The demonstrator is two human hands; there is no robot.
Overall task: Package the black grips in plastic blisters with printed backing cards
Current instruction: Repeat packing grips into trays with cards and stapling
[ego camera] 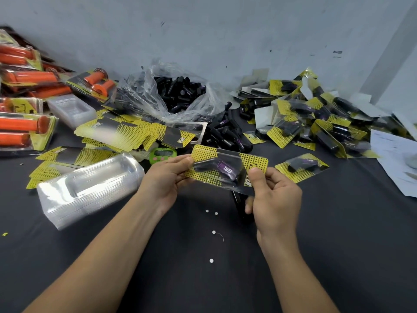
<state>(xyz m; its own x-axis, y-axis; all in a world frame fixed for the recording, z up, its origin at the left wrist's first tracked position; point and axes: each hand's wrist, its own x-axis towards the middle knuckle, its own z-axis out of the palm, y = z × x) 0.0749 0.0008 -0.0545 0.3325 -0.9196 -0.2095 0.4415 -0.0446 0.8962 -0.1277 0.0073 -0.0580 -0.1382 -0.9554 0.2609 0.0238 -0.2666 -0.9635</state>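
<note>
Both hands — left hand (168,177), right hand (274,199) — grip one blister pack (225,169), its grip labelled "TAPER".

We face a pale grey wall (225,30) (scuffed and marked in places) rising behind a dark grey tabletop (203,279).

We note the blister pack (225,169) held above the bench (158,256) centre, left hand (167,177) at its left end, right hand (274,199) at its right. A stack of blisters (90,188) lies left of the hands; loose backing cards (117,132) lie behind that stack. The bag of grips (178,91) sits behind centre, against the wall (203,30). Finished packs (316,116) are heaped at right rear, one single pack (301,167) just right of the held one.
</note>
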